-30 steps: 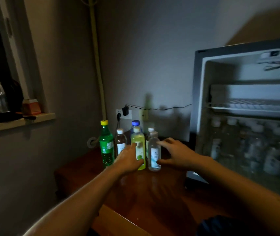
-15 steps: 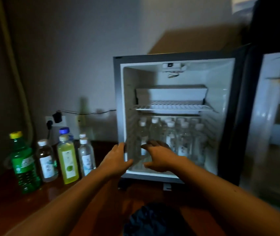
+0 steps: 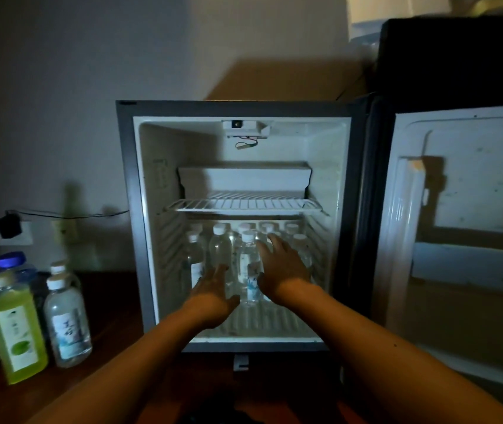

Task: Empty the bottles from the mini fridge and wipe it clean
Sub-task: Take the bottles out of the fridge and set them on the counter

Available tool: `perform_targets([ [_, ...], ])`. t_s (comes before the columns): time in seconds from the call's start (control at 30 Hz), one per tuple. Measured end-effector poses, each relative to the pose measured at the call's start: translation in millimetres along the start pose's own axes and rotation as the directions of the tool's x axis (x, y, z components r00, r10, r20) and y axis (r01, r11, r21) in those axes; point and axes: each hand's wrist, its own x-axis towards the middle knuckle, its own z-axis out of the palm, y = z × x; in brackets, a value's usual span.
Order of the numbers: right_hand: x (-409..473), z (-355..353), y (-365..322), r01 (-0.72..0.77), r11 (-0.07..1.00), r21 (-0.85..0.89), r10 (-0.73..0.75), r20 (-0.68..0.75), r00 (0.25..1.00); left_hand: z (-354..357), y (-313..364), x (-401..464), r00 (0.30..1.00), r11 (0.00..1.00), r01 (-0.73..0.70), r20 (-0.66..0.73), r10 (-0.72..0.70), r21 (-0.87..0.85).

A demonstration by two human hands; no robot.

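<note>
My left hand (image 3: 212, 296) and right hand (image 3: 281, 270) inside the fridge (image 3: 140, 240), fingers spread, upright bottle (image 3: 248, 267) between them, bare floor room nearer me

Dim light here, and no lettering comes through cleanly. The clear bottle (image 3: 67, 316) left of the fridge carries a white label with two dark brush-style characters, too blurred to read. The green juice bottle (image 3: 14, 333) beside it shows only a green fruit picture and tiny smeared print.
</note>
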Motion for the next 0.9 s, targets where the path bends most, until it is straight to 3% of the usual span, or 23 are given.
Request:
perform_targets([
  [0.1, 11, 6, 5, 0.089, 0.99, -0.108, -0.107, -0.174, 0.979, 7, 8, 17, 0.999, 1.0, -0.001, -0.036, 0.0, -0.031],
  [0.27, 21, 17, 20, 0.056, 0.977, -0.204, -0.088, -0.149, 0.985, 19, 14, 40, 0.995, 0.963, -0.059, -0.089, 0.037, -0.262],
  [0.37, 23, 23, 23, 0.077, 0.964, -0.253, -0.161, -0.331, 0.93, 30, 17, 52, 0.994, 0.917, -0.015, -0.107, -0.031, -0.399],
  [0.47, 22, 31, 21, 0.118, 0.963, -0.24, -0.208, -0.393, 0.896, 40, 20, 61, 0.988, 0.871, 0.069, -0.088, -0.127, -0.487],
  [0.6, 21, 36, 21, 0.139, 0.984, -0.111, -0.172, -0.389, 0.905, 48, 10, 70, 0.979, 0.88, 0.116, -0.097, -0.18, -0.461],
  [0.77, 11, 30, 17, 0.128, 0.971, 0.204, -0.044, -0.372, 0.927, 56, -17, 80, 0.996, 0.9, 0.067, -0.022, -0.085, -0.43],
  [0.9, 7, 32, 18, 0.059, 0.917, 0.393, 0.062, -0.289, 0.955, 37, -6, 53, 0.997, 0.84, 0.073, 0.051, -0.054, -0.537],
])
